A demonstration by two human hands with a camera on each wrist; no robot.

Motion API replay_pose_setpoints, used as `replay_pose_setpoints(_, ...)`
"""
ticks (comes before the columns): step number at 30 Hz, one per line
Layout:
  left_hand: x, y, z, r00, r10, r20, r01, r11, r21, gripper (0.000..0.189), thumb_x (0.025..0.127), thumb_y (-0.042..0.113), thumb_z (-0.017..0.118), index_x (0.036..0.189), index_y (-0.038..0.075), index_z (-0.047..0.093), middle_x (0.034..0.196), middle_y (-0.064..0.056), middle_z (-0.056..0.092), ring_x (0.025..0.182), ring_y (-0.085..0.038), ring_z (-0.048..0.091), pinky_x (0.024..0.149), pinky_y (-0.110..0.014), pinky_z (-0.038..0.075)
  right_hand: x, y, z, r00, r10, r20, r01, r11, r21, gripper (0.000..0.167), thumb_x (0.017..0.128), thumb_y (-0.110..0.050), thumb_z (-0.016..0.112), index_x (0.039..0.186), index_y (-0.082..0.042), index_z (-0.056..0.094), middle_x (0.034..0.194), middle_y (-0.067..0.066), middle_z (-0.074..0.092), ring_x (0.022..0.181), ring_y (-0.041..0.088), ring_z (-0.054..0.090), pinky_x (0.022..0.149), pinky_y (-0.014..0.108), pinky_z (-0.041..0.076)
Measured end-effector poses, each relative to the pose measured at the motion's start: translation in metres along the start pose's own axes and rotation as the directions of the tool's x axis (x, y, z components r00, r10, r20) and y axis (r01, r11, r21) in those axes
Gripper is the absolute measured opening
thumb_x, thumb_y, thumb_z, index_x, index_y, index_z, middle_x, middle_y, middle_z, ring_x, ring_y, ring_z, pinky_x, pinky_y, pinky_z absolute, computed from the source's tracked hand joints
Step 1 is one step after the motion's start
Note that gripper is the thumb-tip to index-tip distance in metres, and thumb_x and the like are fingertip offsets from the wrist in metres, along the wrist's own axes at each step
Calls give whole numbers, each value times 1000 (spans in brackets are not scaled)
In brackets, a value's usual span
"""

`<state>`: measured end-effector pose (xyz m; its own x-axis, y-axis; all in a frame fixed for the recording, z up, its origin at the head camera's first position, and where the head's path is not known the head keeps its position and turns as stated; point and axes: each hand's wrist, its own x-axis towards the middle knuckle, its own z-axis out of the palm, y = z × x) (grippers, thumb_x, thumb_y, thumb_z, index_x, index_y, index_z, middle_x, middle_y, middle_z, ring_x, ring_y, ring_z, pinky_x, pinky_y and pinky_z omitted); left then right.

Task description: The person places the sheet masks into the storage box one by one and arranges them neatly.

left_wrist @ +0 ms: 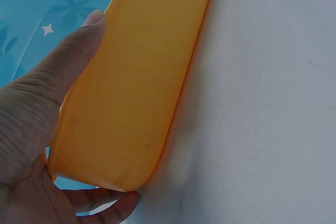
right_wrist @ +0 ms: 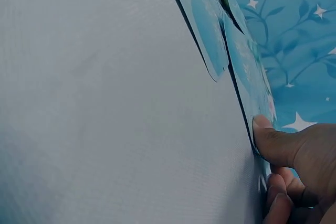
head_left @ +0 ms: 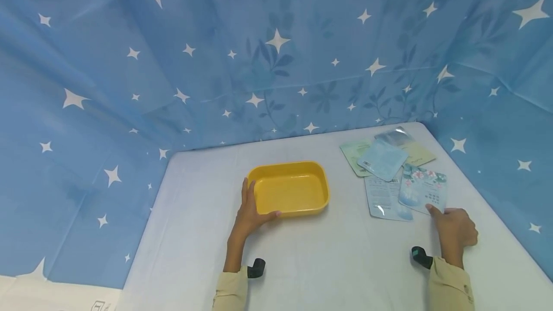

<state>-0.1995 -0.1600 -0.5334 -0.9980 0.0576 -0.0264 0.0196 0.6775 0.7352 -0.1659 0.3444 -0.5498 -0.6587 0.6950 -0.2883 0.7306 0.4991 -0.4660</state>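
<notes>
A: Left hand [head_left: 250,212]?
B: Gripping the left end of one yellow, rounded-rectangular, plastic-looking tray [head_left: 291,193], which is sitting left of a loose group of flat, pastel packets [head_left: 382,157].
A: Right hand [head_left: 455,224]?
B: Pinching the near edge of one flat, pale-blue, flower-printed packet [head_left: 421,188], lying at the group's near right.
A: Step in hand?
B: Judging by the grips, securing the flower-printed packet while steadying the tray.
A: Next move?
B: Probably calling for a firm pinch and a lift clear of the blue-and-white, text-printed packet [head_left: 386,199] just left.
</notes>
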Motion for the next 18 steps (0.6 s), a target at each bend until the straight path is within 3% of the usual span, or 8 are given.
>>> replay_pose_setpoints(4, 0, -1, 1, 1000, -4, -1, 4, 1000, 1, 125, 65, 59, 84, 158, 20, 10, 166, -3, -7, 130, -37, 44, 101, -60, 42, 1, 2, 0, 1000, -30, 7, 30, 999, -32, 55, 98, -40, 48, 117, 12, 54, 101, 32, 58, 83, 41, 49, 60, 42, 33)
replay_pose_setpoints(10, 0, -2, 2, 1000, -4, 0, 4, 1000, 5, 125, 64, 59, 84, 157, 19, 11, 166, -2, -7, 130, -37, 44, 101, -60, 43, 0, 7, -1, 999, -42, 11, 42, 999, -10, 55, 99, -34, 43, 127, 13, 45, 123, 37, 51, 100, 52, 50, 65, 49, 37)
replay_pose_setpoints(12, 0, -2, 2, 1000, -1, -1, 1, 1000, 4, 125, 65, 59, 84, 157, 19, 11, 166, -2, -7, 130, -37, 44, 100, -60, 43, -1, 7, -2, 999, -37, 2, 37, 999, 7, 54, 100, -33, 42, 127, 14, 45, 125, 37, 50, 103, 54, 49, 68, 51, 38)
replay_pose_setpoints(18, 0, -2, 1, 1000, 17, -5, -17, 1000, 1, 124, 66, 57, 84, 157, 17, 11, 166, -4, -7, 130, -39, 45, 99, -59, 44, 2, 11, 5, 994, 33, -101, -17, 987, 160, 53, 103, -29, 35, 129, 16, 44, 125, 37, 49, 112, 54, 44, 87, 61, 35)
